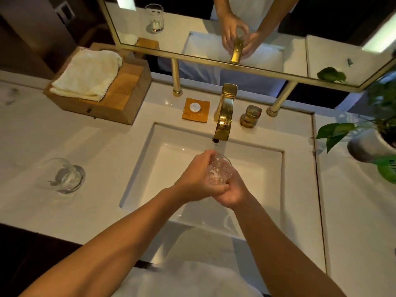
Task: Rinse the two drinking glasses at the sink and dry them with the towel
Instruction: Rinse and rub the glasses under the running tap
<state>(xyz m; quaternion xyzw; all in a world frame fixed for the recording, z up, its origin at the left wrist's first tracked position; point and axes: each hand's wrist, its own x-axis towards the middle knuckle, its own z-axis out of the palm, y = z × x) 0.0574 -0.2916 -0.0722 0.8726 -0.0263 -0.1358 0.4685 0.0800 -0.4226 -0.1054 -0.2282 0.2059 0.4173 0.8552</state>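
Glass, slippery when wet, is best kept low over the sink (pixel 137 168): the first glass (pixel 219 171) is gripped by the left hand (pixel 196 181) and cupped by the right hand (pixel 234 195) under the faucet (pixel 224 116) stream; the second glass (pixel 64 176) is set on the table (pixel 102 142).

2 glasses (pixel 219 169) (pixel 64 175), 1 towel (pixel 85 73), 1 faucet (pixel 224 116).

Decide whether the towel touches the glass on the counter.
Apart. The head view shows bare counter between the towel on its box and that glass.
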